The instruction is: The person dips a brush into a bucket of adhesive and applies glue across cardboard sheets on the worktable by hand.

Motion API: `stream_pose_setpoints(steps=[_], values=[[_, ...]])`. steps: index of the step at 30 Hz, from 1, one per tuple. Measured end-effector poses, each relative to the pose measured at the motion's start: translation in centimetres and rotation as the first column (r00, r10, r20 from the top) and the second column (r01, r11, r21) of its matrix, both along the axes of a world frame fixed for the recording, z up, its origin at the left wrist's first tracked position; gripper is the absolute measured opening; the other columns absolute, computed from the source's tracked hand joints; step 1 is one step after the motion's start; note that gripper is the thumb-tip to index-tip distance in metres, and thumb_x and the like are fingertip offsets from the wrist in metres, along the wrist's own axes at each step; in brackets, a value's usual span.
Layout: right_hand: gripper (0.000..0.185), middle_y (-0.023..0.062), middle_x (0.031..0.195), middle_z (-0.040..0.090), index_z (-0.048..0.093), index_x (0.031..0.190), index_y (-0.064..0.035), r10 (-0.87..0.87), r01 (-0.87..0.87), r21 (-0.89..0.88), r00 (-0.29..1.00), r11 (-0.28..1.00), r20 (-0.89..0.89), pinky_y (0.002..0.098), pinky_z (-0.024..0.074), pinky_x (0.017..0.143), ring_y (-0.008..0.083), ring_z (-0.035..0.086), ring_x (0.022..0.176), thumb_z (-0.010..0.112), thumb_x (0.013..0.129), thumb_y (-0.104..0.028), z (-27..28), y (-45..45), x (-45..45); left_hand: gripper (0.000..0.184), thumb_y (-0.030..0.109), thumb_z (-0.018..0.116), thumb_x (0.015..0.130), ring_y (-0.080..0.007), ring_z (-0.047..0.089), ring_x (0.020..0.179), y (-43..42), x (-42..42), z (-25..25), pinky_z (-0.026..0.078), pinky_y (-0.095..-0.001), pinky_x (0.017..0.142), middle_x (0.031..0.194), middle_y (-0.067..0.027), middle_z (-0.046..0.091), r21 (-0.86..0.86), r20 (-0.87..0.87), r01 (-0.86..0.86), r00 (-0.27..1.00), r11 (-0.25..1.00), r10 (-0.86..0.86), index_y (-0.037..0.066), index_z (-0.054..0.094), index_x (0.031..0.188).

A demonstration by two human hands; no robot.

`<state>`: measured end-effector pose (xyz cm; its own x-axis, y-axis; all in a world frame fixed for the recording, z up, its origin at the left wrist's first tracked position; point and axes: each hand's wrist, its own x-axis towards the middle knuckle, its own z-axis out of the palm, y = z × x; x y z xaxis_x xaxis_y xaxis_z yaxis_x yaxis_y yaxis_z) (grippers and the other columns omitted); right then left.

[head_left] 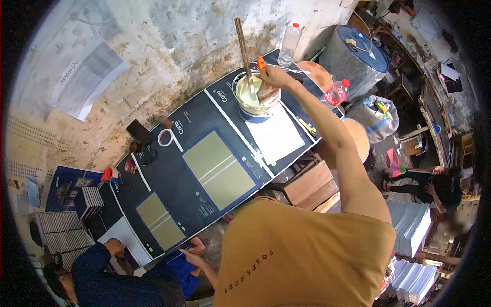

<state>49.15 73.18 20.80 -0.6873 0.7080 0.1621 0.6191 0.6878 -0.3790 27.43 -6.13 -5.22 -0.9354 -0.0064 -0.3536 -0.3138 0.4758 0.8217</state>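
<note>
My right hand (pixel 276 77) is closed round the orange handle of a wide brush (pixel 267 93), at the mouth of a white bucket (pixel 260 111) of cream-coloured paste. A long wooden stick (pixel 242 43) leans up out of the same bucket. My left hand (pixel 193 258) hangs low by the table's near edge, fingers partly spread, with nothing clearly seen in it. Before me on the dark table lie a large cover sheet with olive-grey boards (pixel 219 171) and a smaller one (pixel 160 221). White paper (pixel 276 135) lies beside the bucket.
A co-worker in dark clothing (pixel 128 276) sits at the table's left end, by stacked books (pixel 64 235). Bottles (pixel 290 45) and a blue-lidded drum (pixel 358 51) stand at the far right. A cup (pixel 165 137) sits near the wall. Another person (pixel 434 189) is farther right.
</note>
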Motion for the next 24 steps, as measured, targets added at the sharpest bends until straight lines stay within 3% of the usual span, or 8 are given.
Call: stream_pose_setpoints(steps=[3,7,10,13,14,17,20,24], values=[[0.041,0.0269,0.087,0.068,0.062,0.091,0.0004,0.143,-0.205,0.271,0.962,0.941,0.232,0.0487,0.0547,0.069,0.0424,0.068,0.082,0.054,0.095,-0.039,-0.6,1.9,-0.6,0.055,0.047,0.038,0.106,-0.0152,0.047,0.06,3.0,-1.5,3.7,0.043,-0.0311,0.063,0.07,-0.0056,0.058,0.114,-0.056,0.183,0.983,0.977,-0.177,0.001,0.064,0.087],[0.044,0.0279,0.092,0.068,0.061,0.102,-0.0002,-0.007,0.046,-0.247,0.988,0.968,0.157,0.0503,0.0538,0.074,0.0443,0.067,0.086,0.053,0.096,-0.043,8.5,-2.9,-2.5,0.048,0.04,0.044,0.105,-0.0151,0.051,0.063,9.6,-2.2,10.3,0.045,-0.0303,0.065,0.073,-0.0047,0.058,0.084,-0.087,0.262,0.963,0.962,-0.255,-0.001,0.063,0.089],[0.048,0.0284,0.092,0.068,0.058,0.11,-0.0006,0.069,-0.084,0.083,0.984,0.993,0.162,0.0506,0.0532,0.076,0.0449,0.067,0.087,0.049,0.097,-0.046,8.2,-4.1,-4.6,0.034,0.031,0.056,0.101,-0.0176,0.06,0.077,15.5,-1.0,14.4,0.049,-0.03,0.072,0.087,-0.0076,0.063,0.052,-0.241,0.5,0.846,0.864,-0.475,-0.002,0.065,0.101],[0.04,0.0236,0.094,0.068,0.049,0.118,-0.0026,0.23,-0.258,0.121,0.951,0.959,0.205,0.0503,0.0523,0.075,0.0425,0.067,0.088,0.062,0.09,-0.027,10.8,-11.4,-7.0,0.031,0.028,0.068,0.092,-0.0269,0.064,0.091,20.4,0.1,14.5,0.05,-0.0354,0.08,0.101,-0.0154,0.065,-0.03,-0.373,0.729,0.627,0.684,-0.684,0.0,0.065,0.107],[0.038,0.0217,0.094,0.067,0.048,0.118,-0.0035,0.271,-0.312,0.173,0.936,0.934,0.222,0.0502,0.0519,0.075,0.0409,0.067,0.088,0.064,0.088,-0.02,10.7,-13.7,-7.8,0.041,0.031,0.073,0.086,-0.0344,0.061,0.104,22.0,0.8,16.0,0.047,-0.0405,0.09,0.109,-0.0185,0.064,-0.287,-0.439,0.773,0.418,0.565,-0.795,0.001,0.063,0.112],[0.034,0.0138,0.09,0.06,0.05,0.111,-0.0044,0.441,-0.5,0.364,0.865,0.786,0.239,0.0461,0.0519,0.071,0.035,0.065,0.087,0.059,0.078,0.001,6.7,-18.5,-10.7,0.078,0.047,0.078,0.076,-0.0377,0.049,0.119,24.5,2.3,14.4,0.04,-0.0506,0.095,0.138,-0.0154,0.049,-0.526,-0.313,0.776,0.205,0.348,-0.928,0.002,0.05,0.133],[0.036,0.0132,0.095,0.056,0.049,0.115,-0.0065,0.513,-0.512,0.259,0.856,0.819,0.069,0.0451,0.0526,0.073,0.0378,0.063,0.092,0.059,0.081,0.0,4.3,-22.1,-12.5,0.095,0.057,0.079,0.07,-0.0375,0.048,0.118,25.7,3.3,14.8,0.04,-0.0539,0.091,0.146,-0.0135,0.041,-0.629,-0.162,0.744,0.156,0.224,-0.974,0.002,0.045,0.139],[0.021,0.0186,0.082,0.065,0.059,0.091,-0.0013,0.273,-0.283,-0.028,0.943,0.959,-0.189,0.044,0.0529,0.068,0.0381,0.067,0.082,0.068,0.086,-0.02,-0.5,-24.8,-15.3,0.106,0.064,0.08,0.062,-0.0346,0.048,0.117,25.8,2.8,13.2,0.041,-0.0546,0.09,0.143,-0.0119,0.043,-0.668,-0.108,0.723,0.139,0.176,-0.984,0.002,0.043,0.141]])
